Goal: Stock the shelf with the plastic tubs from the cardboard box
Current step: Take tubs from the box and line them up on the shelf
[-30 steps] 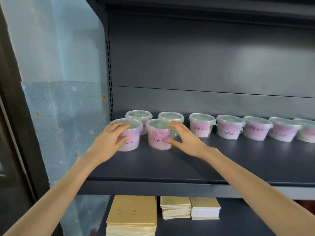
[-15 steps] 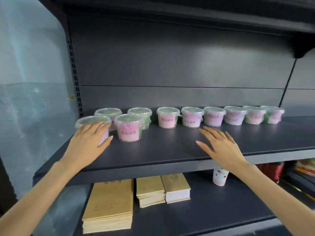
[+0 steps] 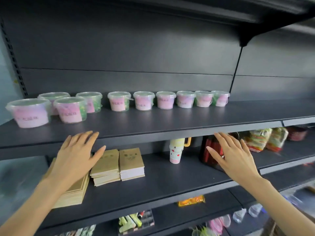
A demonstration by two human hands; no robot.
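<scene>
We have let go of the two front tubs (image 3: 70, 109), left standing at the shelf's (image 3: 170, 123) left end, and drawn our left hand (image 3: 75, 155) and right hand (image 3: 233, 157) back past its front edge, fingers (image 3: 85, 138) straight and empty, likely ready for more.

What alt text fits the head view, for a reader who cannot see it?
An empty left hand and right hand, both open, hover before a dark shelf holding lidded pink plastic tubs. Tan booklets and a cup sit on the shelf below.
</scene>
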